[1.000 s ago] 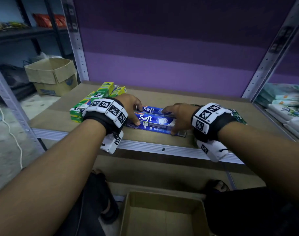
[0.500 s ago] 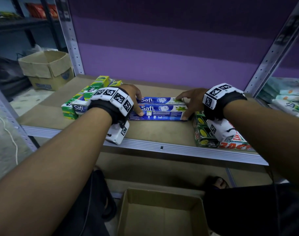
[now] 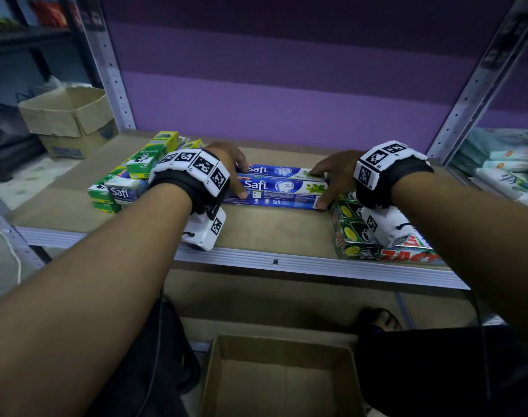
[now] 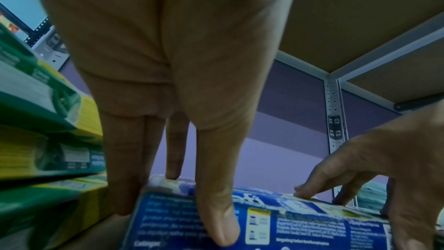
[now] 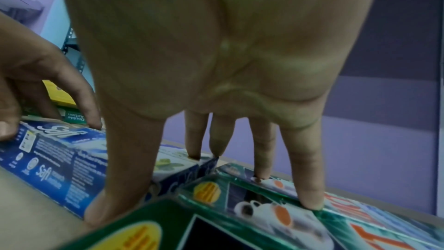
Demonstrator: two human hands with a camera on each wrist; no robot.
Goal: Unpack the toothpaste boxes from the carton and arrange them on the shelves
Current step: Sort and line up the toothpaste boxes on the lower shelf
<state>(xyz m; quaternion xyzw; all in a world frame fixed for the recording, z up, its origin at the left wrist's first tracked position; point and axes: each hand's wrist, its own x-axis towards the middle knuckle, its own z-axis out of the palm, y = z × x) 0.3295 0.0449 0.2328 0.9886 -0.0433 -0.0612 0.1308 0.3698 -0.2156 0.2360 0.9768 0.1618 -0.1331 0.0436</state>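
Two long blue-and-white printed cardboard toothpaste boxes [image 3: 282, 188] are seen lying flat, side by side and touching, on the brown board shelf [image 3: 265, 230] with its ribbed metal front edge. The left hand [image 3: 229, 170] is placed at their left end, thumb laid on the front box and fingers [image 4: 216, 206] extended, nearly straight, over the end and top; nothing is enclosed. The right hand [image 3: 332, 179] is placed at the right end, thumb pressed against the front corner, two fingers [image 5: 197, 140] resting on the box tops and the others on the neighbouring green glossy shrink-wrapped pack [image 3: 362, 233]. Both hands are judged to be squaring the pair by pressure from the ends, not lifting it.

Progress: the brown corrugated carton [image 3: 283, 377] on the floor below shows a bare bottom in the part visible; its near portion is cut off by the frame. Unpacking is therefore judged nearly or fully done. A stack of green-and-yellow cardboard boxes [image 3: 145, 164], with one blue box end showing, is already shelved to the left, somewhat askew. Final alignment appears to remain.

Materials: the toothpaste boxes are thin, smooth, sharp-edged card, expected to slide easily on the matte board. The wrapped pack shows crinkled reflective film.
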